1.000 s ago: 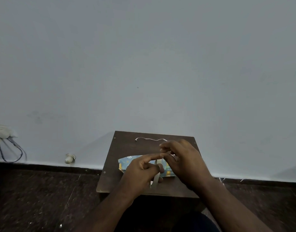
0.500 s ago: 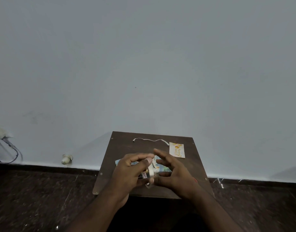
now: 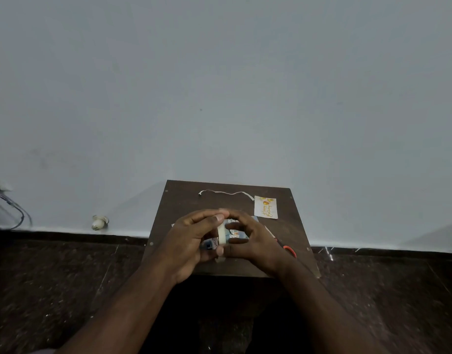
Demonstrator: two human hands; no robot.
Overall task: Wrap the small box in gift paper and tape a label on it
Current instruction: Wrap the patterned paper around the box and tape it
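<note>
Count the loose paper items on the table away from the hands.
2. A label card lies at the table's far right, and a thin white strip lies along the far edge, left of the card. The hands may hide more.

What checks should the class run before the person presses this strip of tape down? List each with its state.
1. Tape strip held at both ends by left hand and right hand: ok.
2. Strip lies across the wrapped box: ok.
3. Paper folds flat under it: cannot tell, hands hide them.
4. Label within reach on the table, not yet attached: ok.
5. Scissors beside the right hand: ok.
</note>
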